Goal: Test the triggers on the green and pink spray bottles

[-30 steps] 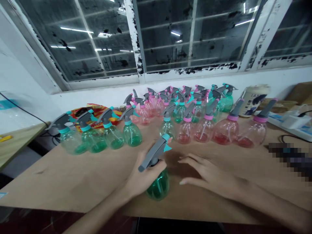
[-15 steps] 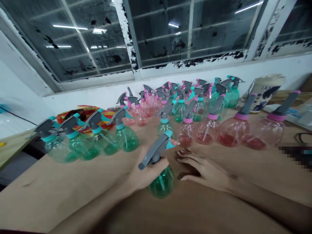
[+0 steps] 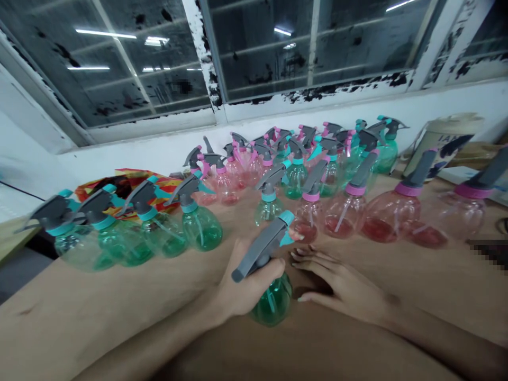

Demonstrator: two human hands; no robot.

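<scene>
My left hand (image 3: 250, 283) is wrapped round the neck of a green spray bottle (image 3: 273, 299) with a grey head and turquoise nozzle. Some fingers are hidden behind its head, and one fingertip shows by the trigger. To the right, my right hand (image 3: 337, 280) rests palm down on the wooden table (image 3: 159, 317), fingers stretched out and holding nothing. Just beyond the hands stand a clear-green spray bottle (image 3: 268, 209) and a row of pink spray bottles (image 3: 343, 217) with red liquid. On the left is a row of green spray bottles (image 3: 202, 230).
Many more pink and green spray bottles (image 3: 296, 177) crowd the back near the wall (image 3: 159, 145). A red and yellow bag (image 3: 123, 180) lies behind the left row. At the back right is a printed cream tumbler (image 3: 440, 143), and a barred window (image 3: 262, 53) rises above.
The view has shifted slightly, so my hands and the held spray bottle appear a little further right. My grip on the bottle is the same, and my right hand still lies flat.
</scene>
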